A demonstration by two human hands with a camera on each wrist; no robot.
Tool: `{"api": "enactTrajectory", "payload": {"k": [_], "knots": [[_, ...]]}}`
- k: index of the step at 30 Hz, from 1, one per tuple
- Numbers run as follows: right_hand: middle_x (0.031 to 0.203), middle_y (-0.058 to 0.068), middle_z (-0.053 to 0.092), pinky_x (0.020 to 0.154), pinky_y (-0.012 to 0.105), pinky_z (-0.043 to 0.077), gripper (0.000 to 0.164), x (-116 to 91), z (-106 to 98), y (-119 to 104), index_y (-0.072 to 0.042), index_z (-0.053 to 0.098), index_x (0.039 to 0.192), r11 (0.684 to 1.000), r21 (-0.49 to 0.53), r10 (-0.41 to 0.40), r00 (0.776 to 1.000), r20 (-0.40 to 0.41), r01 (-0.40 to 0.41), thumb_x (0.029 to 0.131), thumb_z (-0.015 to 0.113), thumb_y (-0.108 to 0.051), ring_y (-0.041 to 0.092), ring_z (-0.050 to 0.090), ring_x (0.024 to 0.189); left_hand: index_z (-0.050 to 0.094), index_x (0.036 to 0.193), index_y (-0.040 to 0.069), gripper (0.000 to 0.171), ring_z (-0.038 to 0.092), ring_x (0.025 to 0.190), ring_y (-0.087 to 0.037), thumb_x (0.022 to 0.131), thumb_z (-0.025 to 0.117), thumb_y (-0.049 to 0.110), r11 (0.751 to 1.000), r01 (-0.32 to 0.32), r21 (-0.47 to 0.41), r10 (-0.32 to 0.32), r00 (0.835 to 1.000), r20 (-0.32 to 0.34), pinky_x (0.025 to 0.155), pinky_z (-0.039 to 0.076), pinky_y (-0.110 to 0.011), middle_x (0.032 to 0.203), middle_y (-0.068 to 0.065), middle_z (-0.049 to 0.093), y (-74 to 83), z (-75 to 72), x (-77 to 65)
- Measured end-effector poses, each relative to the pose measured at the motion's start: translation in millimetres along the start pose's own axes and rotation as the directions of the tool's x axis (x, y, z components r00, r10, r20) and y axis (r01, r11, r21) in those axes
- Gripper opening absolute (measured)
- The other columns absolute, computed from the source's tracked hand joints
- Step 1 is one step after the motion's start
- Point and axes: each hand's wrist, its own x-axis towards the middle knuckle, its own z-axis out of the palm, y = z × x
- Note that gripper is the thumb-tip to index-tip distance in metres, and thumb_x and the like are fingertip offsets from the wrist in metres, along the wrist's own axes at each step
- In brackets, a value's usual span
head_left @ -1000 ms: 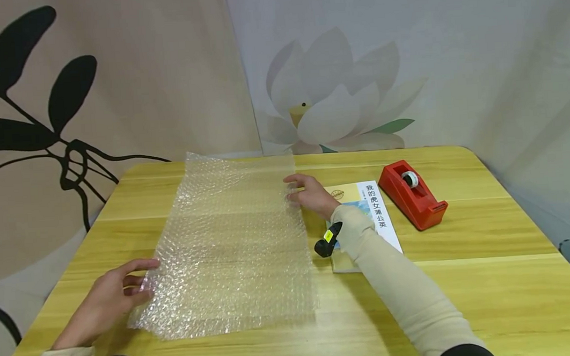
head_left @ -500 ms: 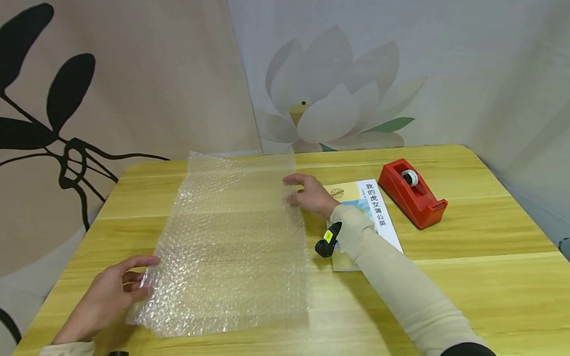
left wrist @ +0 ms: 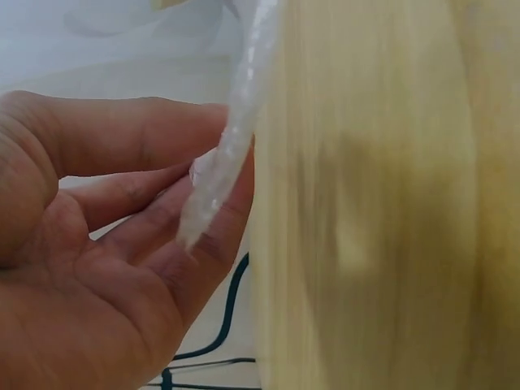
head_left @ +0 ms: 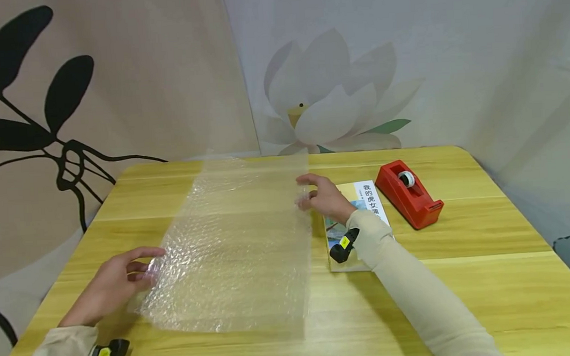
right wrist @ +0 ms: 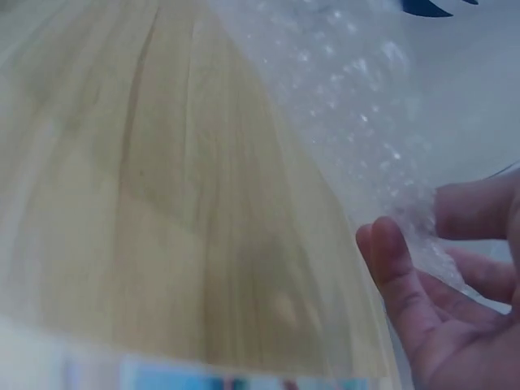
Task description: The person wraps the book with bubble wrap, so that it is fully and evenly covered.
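Note:
A clear sheet of bubble wrap (head_left: pixel 235 245) spans the space between both hands, over the left and middle of the table. At its near left edge my left hand (head_left: pixel 113 281) pinches the sheet; the left wrist view shows the wrap's edge (left wrist: pixel 223 175) between thumb and fingers. My right hand (head_left: pixel 326 197) pinches the far right edge, and in the right wrist view the wrap (right wrist: pixel 349 106) runs between its fingertips. Below the right hand and wrist lies a book (head_left: pixel 339 250), its cover partly hidden by them.
A red tape dispenser (head_left: pixel 409 195) with a roll of tape stands just right of the book. All of it rests on a wood-grain table (head_left: pixel 489 291). A printed cloth backdrop (head_left: pixel 163 71) hangs behind the far edge.
Both hands have shifted a little to the right, carrying the bubble wrap with them. The right wrist now covers more of the book's title. Book and dispenser stay in place.

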Motion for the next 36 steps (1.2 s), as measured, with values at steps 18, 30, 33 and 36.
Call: {"api": "enactTrajectory", "payload": {"k": [18,30,33,36], "knots": [[0.148,0.013,0.053,0.069,0.027,0.053,0.068,-31,-8,2,-0.007,0.047,0.148,0.955,-0.295,-0.008,0.996,-0.085,-0.018,0.086,0.077,-0.009,0.021,0.065,0.090,0.065,0.129,0.006,0.045,0.068,0.098,-0.026,0.086,0.071,-0.004,0.993,-0.078,0.094,0.077,0.997,0.010,0.067,0.058,-0.024,0.127,-0.025,0.065,2.4,-3.9,45.6],[0.101,0.012,0.071,0.072,0.028,0.054,0.069,-46,-2,1,-0.003,0.050,0.144,0.912,-0.410,-0.027,0.991,-0.132,-0.030,0.083,0.081,-0.014,0.015,0.066,0.076,0.065,0.129,0.005,0.046,0.063,0.104,-0.034,0.085,0.070,-0.007,0.993,-0.014,0.115,0.010,0.999,0.036,0.070,0.056,-0.029,0.127,-0.027,0.062,2.3,-13.3,67.9],[0.100,0.012,0.069,0.075,0.031,0.055,0.069,-51,-1,2,-0.002,0.052,0.142,0.905,-0.425,-0.043,0.988,-0.149,-0.025,0.082,0.082,-0.015,0.013,0.065,0.075,0.067,0.128,0.006,0.045,0.063,0.105,-0.036,0.085,0.069,-0.007,0.991,-0.017,0.131,0.013,0.999,0.031,0.070,0.056,-0.029,0.129,-0.028,0.061,2.3,-12.7,74.0],[0.101,0.013,0.069,0.083,0.039,0.057,0.068,-55,0,2,-0.001,0.053,0.140,0.900,-0.436,-0.056,0.984,-0.168,-0.024,0.081,0.083,-0.015,0.013,0.066,0.074,0.067,0.128,0.006,0.045,0.063,0.106,-0.037,0.085,0.069,-0.008,0.988,-0.041,0.146,0.037,0.999,0.027,0.068,0.056,-0.028,0.133,-0.030,0.060,3.2,-12.4,81.4]]}}
